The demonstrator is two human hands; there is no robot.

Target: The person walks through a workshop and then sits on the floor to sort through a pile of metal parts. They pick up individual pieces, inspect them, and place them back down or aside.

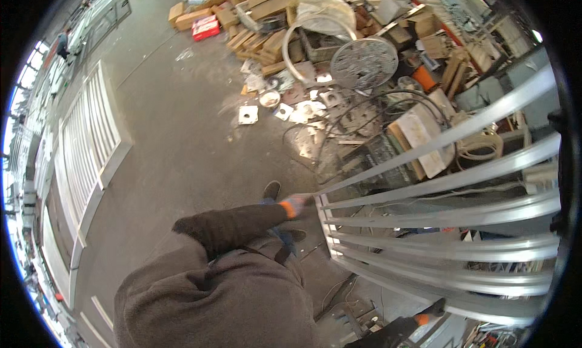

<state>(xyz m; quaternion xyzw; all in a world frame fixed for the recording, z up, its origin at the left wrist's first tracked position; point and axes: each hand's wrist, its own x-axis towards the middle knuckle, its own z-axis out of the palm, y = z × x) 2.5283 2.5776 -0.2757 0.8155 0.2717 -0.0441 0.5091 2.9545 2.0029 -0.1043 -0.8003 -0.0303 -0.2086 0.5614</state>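
A silver metal frame with several long parallel bars (448,178) stretches across the right side, its short end rail (327,227) facing me. My left hand (298,205), in a grey glove with an orange cuff, is closed on the far corner of that end; the fingers are slightly blurred. Lower right, my right hand (434,310), in a dark glove with an orange cuff, grips the near side bar partway along. The frame is held tilted over a cluttered area.
Beyond lie cardboard boxes (270,3), a red box (205,27), a round metal disc (364,63), black cables (376,102) and square plates with holes (248,115). Slatted metal panels (91,142) rest at left. Another person (63,44) stands far left. Tools (497,336) lie lower right.
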